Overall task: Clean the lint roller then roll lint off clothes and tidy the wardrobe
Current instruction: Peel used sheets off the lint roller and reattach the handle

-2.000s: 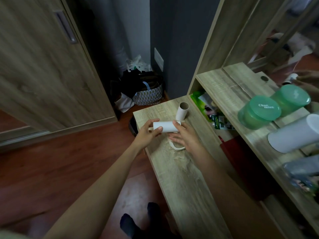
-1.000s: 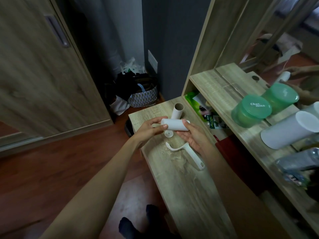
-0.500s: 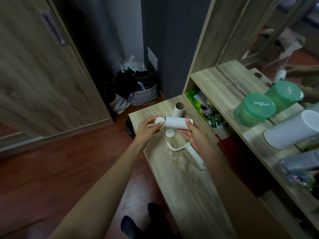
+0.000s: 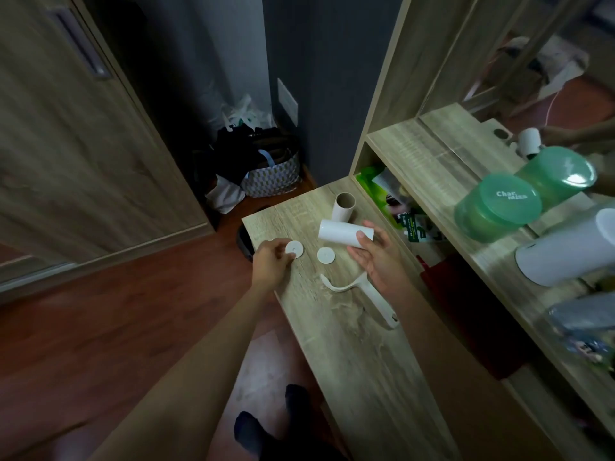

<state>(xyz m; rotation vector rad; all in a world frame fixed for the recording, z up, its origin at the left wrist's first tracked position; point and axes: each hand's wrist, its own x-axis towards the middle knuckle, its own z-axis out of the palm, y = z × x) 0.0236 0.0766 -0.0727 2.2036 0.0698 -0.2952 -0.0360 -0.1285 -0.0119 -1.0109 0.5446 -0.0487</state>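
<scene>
Head view: right hand (image 4: 379,257) grips smooth white roll (image 4: 342,231); left hand (image 4: 271,262) pinches flat round cap (image 4: 294,249) on woodgrain bench (image 4: 359,354).

End cap comes off the lint roll

The left hand (image 4: 271,262) lowers a round cap (image 4: 294,249) to the wooden bench (image 4: 359,354); the right hand (image 4: 377,257) now holds the white roll (image 4: 341,231) alone.

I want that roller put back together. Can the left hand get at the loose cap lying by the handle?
Probably yes: the cap lies bare on the bench, just right of the left hand, which holds the other cap.
</scene>
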